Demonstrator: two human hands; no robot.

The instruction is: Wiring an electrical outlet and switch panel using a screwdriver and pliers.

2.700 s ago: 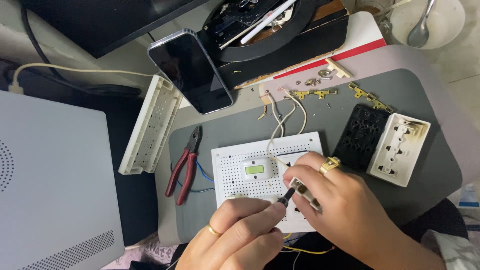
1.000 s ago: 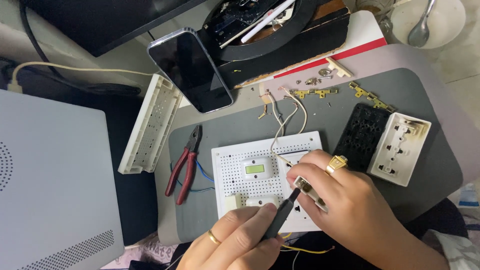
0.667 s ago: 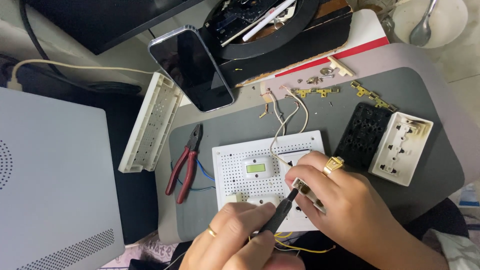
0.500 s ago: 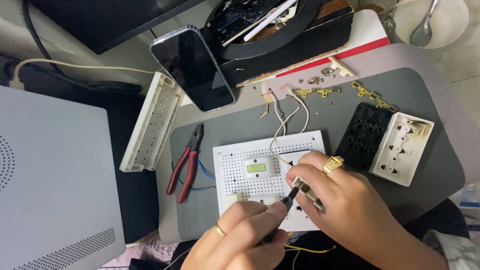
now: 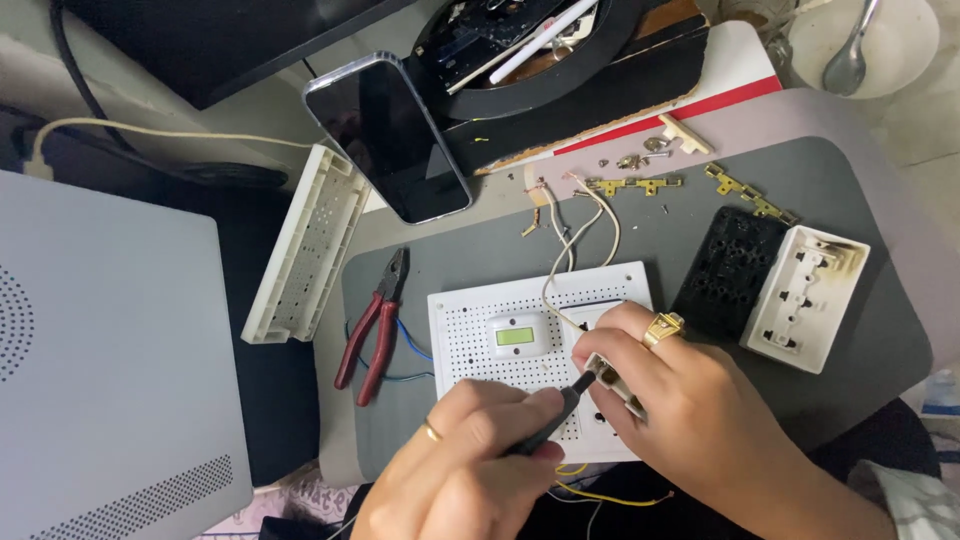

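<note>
My left hand (image 5: 470,455) grips a dark screwdriver (image 5: 548,425), tip angled up-right toward the small, perhaps metal fitting (image 5: 612,382) my right hand (image 5: 690,410) pinches over the perforated white board (image 5: 470,335).

The board (image 5: 470,335) is white with dotted holes, the pliers (image 5: 372,325) red-handled, the mat (image 5: 640,240) grey, the phone (image 5: 400,135) black.

Pliers (image 5: 372,327), phone (image 5: 398,138), white strip (image 5: 305,243), brass contacts (image 5: 628,185), socket housing (image 5: 805,297) and spoon (image 5: 848,62) beyond the hand.
</note>
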